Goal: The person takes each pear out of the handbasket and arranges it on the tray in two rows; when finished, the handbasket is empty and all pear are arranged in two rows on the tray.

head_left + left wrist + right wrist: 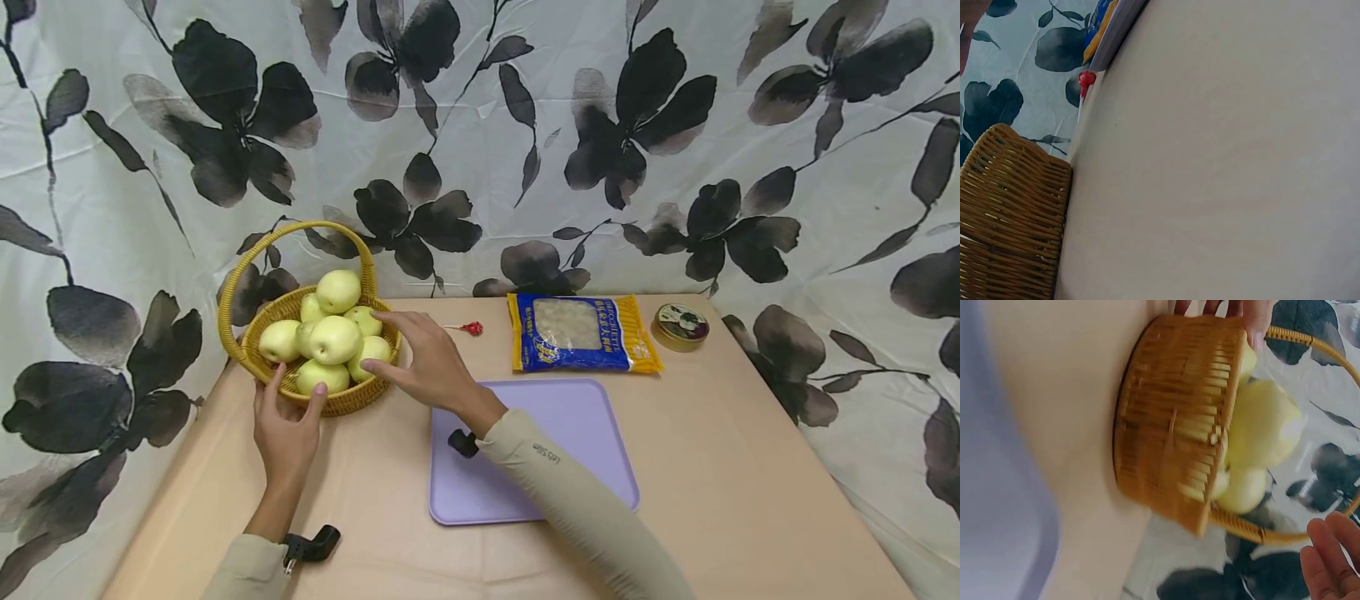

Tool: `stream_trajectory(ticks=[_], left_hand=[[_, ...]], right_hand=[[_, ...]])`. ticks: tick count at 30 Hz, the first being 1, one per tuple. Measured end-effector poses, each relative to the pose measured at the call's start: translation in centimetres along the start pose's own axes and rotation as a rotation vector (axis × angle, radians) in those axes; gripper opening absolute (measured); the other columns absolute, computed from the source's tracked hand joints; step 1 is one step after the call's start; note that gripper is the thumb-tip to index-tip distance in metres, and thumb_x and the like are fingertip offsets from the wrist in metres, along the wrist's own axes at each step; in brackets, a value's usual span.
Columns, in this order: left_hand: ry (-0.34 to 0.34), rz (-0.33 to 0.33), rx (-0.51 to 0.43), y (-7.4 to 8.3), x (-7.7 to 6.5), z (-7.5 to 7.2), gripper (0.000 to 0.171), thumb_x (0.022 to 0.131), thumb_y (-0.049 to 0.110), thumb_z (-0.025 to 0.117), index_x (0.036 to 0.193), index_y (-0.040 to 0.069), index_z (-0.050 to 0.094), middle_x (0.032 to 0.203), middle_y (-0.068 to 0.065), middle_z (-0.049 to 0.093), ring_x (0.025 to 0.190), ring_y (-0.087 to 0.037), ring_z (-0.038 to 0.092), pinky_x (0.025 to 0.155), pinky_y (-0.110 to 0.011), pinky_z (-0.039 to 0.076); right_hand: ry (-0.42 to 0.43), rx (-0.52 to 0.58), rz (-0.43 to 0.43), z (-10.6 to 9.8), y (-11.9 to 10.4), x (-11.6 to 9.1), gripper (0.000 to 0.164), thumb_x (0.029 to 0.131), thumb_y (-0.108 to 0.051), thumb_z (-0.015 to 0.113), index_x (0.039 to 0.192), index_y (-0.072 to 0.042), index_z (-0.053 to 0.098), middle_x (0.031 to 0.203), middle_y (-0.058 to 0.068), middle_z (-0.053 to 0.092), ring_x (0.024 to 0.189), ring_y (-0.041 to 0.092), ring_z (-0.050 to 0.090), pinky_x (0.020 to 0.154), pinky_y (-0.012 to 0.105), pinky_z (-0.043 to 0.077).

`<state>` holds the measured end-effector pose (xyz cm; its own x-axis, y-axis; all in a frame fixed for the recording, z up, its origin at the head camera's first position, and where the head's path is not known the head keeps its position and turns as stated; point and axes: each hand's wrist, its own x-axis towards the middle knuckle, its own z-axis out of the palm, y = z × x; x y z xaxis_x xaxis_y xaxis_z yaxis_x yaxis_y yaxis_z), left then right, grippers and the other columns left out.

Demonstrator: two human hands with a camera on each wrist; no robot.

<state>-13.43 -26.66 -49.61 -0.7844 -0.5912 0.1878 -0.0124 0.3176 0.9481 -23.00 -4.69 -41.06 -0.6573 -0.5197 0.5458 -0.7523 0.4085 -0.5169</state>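
A yellow wicker basket (354, 400) with a tall arched handle stands at the back left of the table, holding several pale green apples (335, 339). My left hand (288, 429) touches its near left side, index finger and thumb spread along the wall. From the right wrist view, the left thumb (1257, 322) lies at the rim, and the other fingers are partly hidden behind the wall. My right hand (431, 358) hovers beside the basket's right side, fingers extended and thumb apart, around the nearest apples. Its fingertips (1325, 550) look clear of the fruit in the right wrist view.
A lilac tray (525, 467) lies under my right forearm. Behind it are a red lollipop (472, 328) on a thin stick, a blue and yellow food packet (585, 333) and a round tin (680, 325). Floral cloth (510, 167) hangs along the back edge.
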Motion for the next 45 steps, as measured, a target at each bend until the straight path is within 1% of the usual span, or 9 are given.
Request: stream_trajectory(ticks=[8,11,16,25,33,35,38,41,45], left_hand=[[0.020,0.001,-0.042,-0.7,-0.2,-0.1,0.070,0.102,0.031,0.073,0.164,0.018,0.042,0.174,-0.006,0.030,0.161,-0.027,0.030,0.126,-0.053,0.040],[0.008,0.005,-0.077,-0.9,-0.2,0.1,0.070,0.103,0.030,0.072,0.164,0.018,0.041,0.174,-0.009,0.031,0.162,-0.028,0.028,0.128,-0.052,0.038],[-0.008,0.004,-0.114,-1.1,-0.2,0.4,0.070,0.104,0.028,0.070,0.165,0.018,0.039,0.175,-0.009,0.027,0.163,-0.030,0.025,0.129,-0.052,0.035],[-0.007,0.021,-0.106,-1.1,-0.3,0.4,0.070,0.104,0.027,0.071,0.164,0.015,0.039,0.173,-0.007,0.030,0.162,-0.030,0.028,0.129,-0.051,0.036],[-0.011,0.024,-0.119,-1.0,-0.3,0.5,0.069,0.104,0.026,0.071,0.165,0.016,0.039,0.174,-0.010,0.027,0.162,-0.031,0.028,0.130,-0.045,0.035],[-0.015,0.023,-0.130,-1.0,-0.3,0.6,0.069,0.104,0.024,0.070,0.165,0.016,0.038,0.175,-0.011,0.025,0.162,-0.032,0.028,0.130,-0.042,0.035],[-0.015,0.020,-0.143,-1.1,-0.3,0.7,0.069,0.104,0.023,0.070,0.165,0.016,0.039,0.176,-0.011,0.023,0.162,-0.032,0.028,0.129,-0.036,0.036],[-0.010,0.010,-0.144,-0.9,-0.3,0.5,0.068,0.103,0.024,0.071,0.164,0.018,0.040,0.176,-0.010,0.023,0.162,-0.030,0.028,0.129,-0.032,0.036],[-0.004,-0.004,-0.139,-0.8,-0.3,0.4,0.068,0.103,0.025,0.072,0.163,0.021,0.042,0.175,-0.009,0.025,0.162,-0.027,0.028,0.130,-0.036,0.035]], right_hand=[[-0.098,0.113,0.117,3.6,-0.2,3.1,0.067,0.092,-0.046,0.083,0.149,-0.018,0.061,0.144,0.002,0.068,0.124,0.023,0.069,0.101,0.030,0.057],[-0.133,0.143,0.176,4.6,-0.1,4.1,0.067,0.092,-0.045,0.084,0.149,-0.018,0.061,0.146,0.002,0.067,0.125,0.025,0.069,0.101,0.027,0.057],[-0.177,0.144,0.240,6.0,0.0,5.3,0.070,0.092,-0.048,0.083,0.150,-0.017,0.061,0.146,0.001,0.067,0.123,0.019,0.067,0.095,0.022,0.055],[-0.203,0.092,0.303,7.1,0.2,6.0,0.070,0.090,-0.051,0.084,0.149,-0.021,0.062,0.140,-0.003,0.070,0.123,0.013,0.066,0.094,0.023,0.054],[-0.143,0.198,0.296,6.5,0.4,5.0,0.068,0.087,-0.043,0.089,0.145,-0.019,0.065,0.138,-0.004,0.071,0.112,0.010,0.066,0.086,0.015,0.053],[-0.124,0.241,0.307,5.9,0.5,4.4,0.067,0.087,-0.042,0.090,0.145,-0.021,0.065,0.139,-0.005,0.070,0.114,0.011,0.067,0.089,0.017,0.055],[-0.101,0.296,0.310,4.7,0.7,3.5,0.068,0.086,-0.038,0.091,0.147,-0.024,0.064,0.142,-0.005,0.068,0.119,0.014,0.067,0.096,0.027,0.061],[-0.086,0.314,0.303,3.3,1.1,2.4,0.069,0.086,-0.035,0.092,0.147,-0.023,0.064,0.144,-0.003,0.067,0.123,0.015,0.066,0.101,0.033,0.061],[-0.079,0.299,0.289,1.5,1.9,0.9,0.068,0.084,-0.033,0.093,0.145,-0.021,0.065,0.146,-0.003,0.067,0.126,0.016,0.066,0.104,0.030,0.058]])
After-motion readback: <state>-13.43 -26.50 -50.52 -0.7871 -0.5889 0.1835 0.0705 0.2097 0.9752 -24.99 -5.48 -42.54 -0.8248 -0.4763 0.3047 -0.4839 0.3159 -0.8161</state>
